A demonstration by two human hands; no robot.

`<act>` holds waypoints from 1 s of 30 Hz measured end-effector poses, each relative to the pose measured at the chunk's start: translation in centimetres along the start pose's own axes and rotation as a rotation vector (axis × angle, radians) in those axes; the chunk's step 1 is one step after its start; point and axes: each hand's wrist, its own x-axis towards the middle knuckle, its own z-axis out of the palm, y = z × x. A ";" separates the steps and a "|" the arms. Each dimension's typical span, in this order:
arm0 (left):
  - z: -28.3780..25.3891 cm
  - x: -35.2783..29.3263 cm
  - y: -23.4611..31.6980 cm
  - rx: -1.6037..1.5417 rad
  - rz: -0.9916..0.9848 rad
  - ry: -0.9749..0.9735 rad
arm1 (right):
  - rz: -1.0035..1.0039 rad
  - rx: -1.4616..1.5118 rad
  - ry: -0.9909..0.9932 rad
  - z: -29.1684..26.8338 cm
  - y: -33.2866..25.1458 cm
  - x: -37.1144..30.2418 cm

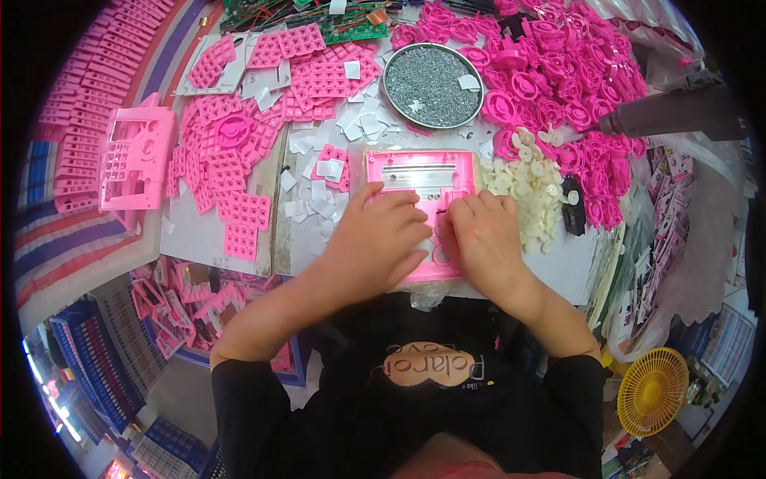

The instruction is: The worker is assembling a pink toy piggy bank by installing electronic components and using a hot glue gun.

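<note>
A pink plastic casing [464, 172] lies face down on the work surface in front of me, with a silvery strip [419, 171] across its upper part. Over its left side rests my left hand [379, 235], fingers stretched and slightly apart, holding nothing I can see. My right hand [485, 235] is closed at the casing's right side, fingertips curled down into it. A small dark bit shows by those fingertips; what they pinch is hidden. The lower part of the casing, with round openings, is partly covered by both hands.
A round metal dish [435, 84] of small screws stands beyond the casing. Cream discs [527, 191] and pink ring-shaped parts [550, 72] are heaped right, below a dark power tool [678, 116]. Pink keypads [231, 176], white paper squares [315, 195] and an upright pink casing [137, 160] lie left.
</note>
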 end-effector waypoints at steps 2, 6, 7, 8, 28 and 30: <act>-1.1 2.4 -2.3 -0.144 -0.030 0.059 | -0.001 0.012 0.019 0.0 0.2 0.0; -1.9 11.2 -7.0 0.239 -0.038 0.291 | -0.012 0.048 0.043 0.1 0.1 0.0; -1.3 12.8 -8.2 0.299 -0.027 0.206 | -0.013 0.055 0.050 0.0 0.1 0.1; -0.4 14.0 -9.4 0.361 -0.021 0.120 | -0.022 0.081 0.047 -0.2 0.2 0.1; -2.0 12.2 -5.2 0.282 0.074 0.017 | -0.130 1.223 0.068 -15.3 7.9 11.8; -1.0 7.9 -2.4 0.256 0.188 0.149 | -0.117 1.191 0.164 -11.4 7.9 9.4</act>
